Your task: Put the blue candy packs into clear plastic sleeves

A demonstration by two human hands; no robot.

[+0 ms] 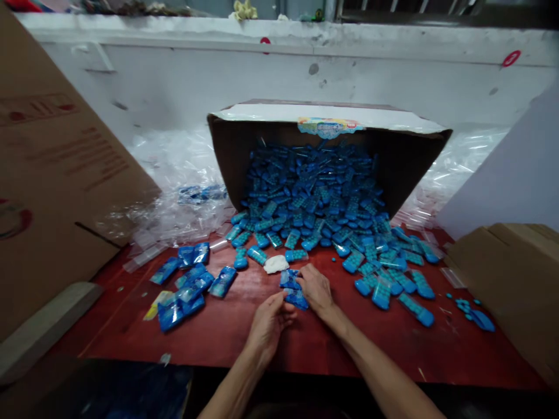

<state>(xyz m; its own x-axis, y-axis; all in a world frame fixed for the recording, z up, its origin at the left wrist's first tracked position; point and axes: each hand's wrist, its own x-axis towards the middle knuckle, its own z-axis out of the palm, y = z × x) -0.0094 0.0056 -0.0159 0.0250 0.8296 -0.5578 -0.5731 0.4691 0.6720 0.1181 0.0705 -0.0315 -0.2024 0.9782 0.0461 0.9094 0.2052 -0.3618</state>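
Note:
Two blue printed packets (289, 278), or two parts of one, lie between my hands on the red table (218, 343). My right hand (318, 290) has its fingers closed over the right edge of the upper part. My left hand (268, 323) is curled, with thumb and forefinger together at the left edge of the lower part (297, 299); what they pinch is too small to make out. Just beyond lies a crumpled white wad (276, 264). Close by are clear blue-capped tubes of turquoise balls (297, 255).
A tipped carton (406, 151) spills a heap of tubes (318, 192) toward me. Blue wrapped packets (192, 285) are piled at left. Clear plastic sleeves (174, 215) lie behind. Cardboard boxes (56, 157) (510, 285) flank both sides. Loose balls (463, 305) lie at right.

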